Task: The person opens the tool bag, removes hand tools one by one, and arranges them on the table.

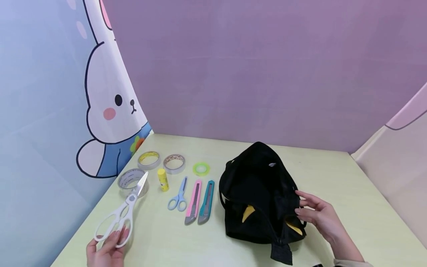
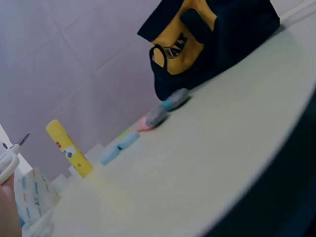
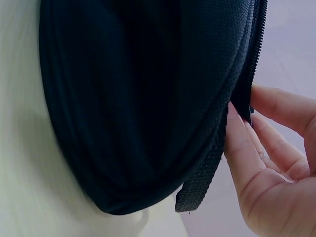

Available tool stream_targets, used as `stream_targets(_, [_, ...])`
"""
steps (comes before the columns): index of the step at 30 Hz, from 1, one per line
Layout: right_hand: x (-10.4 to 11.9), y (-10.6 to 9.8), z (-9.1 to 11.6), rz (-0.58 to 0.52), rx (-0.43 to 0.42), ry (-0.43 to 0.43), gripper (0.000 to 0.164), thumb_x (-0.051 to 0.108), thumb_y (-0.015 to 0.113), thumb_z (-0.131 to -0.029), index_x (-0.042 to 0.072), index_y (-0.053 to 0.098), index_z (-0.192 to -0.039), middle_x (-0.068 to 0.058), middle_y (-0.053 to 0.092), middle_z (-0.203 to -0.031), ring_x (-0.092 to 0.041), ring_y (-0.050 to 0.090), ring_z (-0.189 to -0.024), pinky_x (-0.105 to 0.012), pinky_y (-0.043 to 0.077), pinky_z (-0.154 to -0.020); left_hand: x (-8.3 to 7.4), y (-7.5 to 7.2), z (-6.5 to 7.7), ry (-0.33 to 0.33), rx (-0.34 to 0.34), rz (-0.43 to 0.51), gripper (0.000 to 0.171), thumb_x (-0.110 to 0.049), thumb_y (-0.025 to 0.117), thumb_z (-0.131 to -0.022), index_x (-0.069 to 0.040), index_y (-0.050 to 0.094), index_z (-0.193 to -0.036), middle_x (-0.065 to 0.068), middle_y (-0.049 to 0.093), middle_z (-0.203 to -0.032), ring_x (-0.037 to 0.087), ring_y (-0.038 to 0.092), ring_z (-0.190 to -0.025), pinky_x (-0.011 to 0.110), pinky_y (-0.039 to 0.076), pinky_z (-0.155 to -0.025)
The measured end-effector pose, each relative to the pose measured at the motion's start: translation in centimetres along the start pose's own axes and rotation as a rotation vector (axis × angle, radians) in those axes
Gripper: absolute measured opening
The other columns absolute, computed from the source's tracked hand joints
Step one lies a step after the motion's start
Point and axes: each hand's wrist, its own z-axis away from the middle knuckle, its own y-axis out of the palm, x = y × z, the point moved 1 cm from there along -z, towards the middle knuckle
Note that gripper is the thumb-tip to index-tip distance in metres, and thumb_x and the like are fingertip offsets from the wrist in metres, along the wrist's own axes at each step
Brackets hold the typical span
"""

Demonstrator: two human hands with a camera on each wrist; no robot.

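Note:
My left hand point(image 1: 107, 252) holds a pair of white-handled scissors point(image 1: 131, 200) by the finger loops, blades pointing up and away over a wide tape roll. At the right, my right hand point(image 1: 321, 218) pinches the side edge of a black zip bag point(image 1: 240, 224), thumb on one side and fingers on the other. The bag gapes wide, with yellow patches at its front. Close up in the right wrist view, the fingers grip beside the zipper point(image 3: 260, 42). Only the scissors' handle point(image 2: 9, 163) and a little of the left hand show in the left wrist view.
Left of the bag lie a teal cutter point(image 1: 207, 200), a pink cutter point(image 1: 193, 202) and small blue scissors point(image 1: 181, 196). Behind stand a yellow glue stick point(image 1: 162, 180), a green tape roll point(image 1: 201, 169) and several clear tape rolls point(image 1: 174, 164). A purple wall point(image 1: 250, 74) backs the table.

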Motion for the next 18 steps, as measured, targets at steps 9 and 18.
stream_targets(9, [0.1,0.0,0.0,-0.014,0.008,-0.010,0.059,-0.020,0.058,-0.088,0.027,0.072,-0.120,0.000,0.069,-0.095,-0.011,0.069,-0.078,-0.027,0.060,-0.069,0.5,-0.9,0.0,-0.058,0.002,-0.147,0.058,0.026,0.058,-0.084,-0.016,0.032,-0.113,0.011,0.064,-0.087,0.030,0.072,-0.075,0.041,0.060,-0.076])
stream_targets(18, [0.2,0.0,0.0,-0.010,0.003,0.005,0.059,-0.019,0.058,-0.088,0.028,0.072,-0.120,0.001,0.069,-0.095,-0.011,0.069,-0.078,-0.027,0.060,-0.069,1.0,-0.2,-0.1,-0.090,-0.017,-0.312,0.057,0.020,0.062,-0.087,-0.018,0.030,-0.114,0.004,0.064,-0.084,0.021,0.072,-0.076,0.030,0.058,-0.082])
